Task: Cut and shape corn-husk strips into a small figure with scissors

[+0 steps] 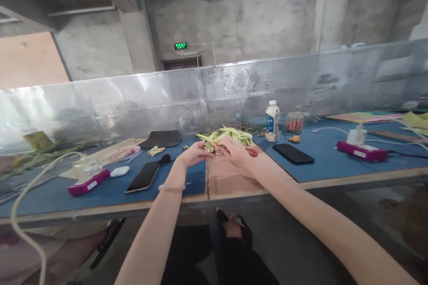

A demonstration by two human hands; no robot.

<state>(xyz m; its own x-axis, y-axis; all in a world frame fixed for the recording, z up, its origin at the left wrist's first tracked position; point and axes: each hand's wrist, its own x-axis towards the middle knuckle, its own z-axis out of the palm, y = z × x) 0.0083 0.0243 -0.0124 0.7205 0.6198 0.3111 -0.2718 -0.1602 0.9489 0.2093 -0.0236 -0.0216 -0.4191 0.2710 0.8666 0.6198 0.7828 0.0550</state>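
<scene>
My left hand and my right hand meet over the table, fingers closed around a small green leafy sprig. The sprig is small and partly covered by my fingers, so its exact kind is unclear. Just behind my hands lies a heap of pale green leaf strips. A red looped handle, which looks like part of scissors, shows beside my right wrist; the rest of it is hidden. Beneath my hands is a light brown board.
Left are a dark phone, a white case and a purple power strip. Right stand a bottle and jar, near a black phone and another purple strip. A perforated metal screen runs behind.
</scene>
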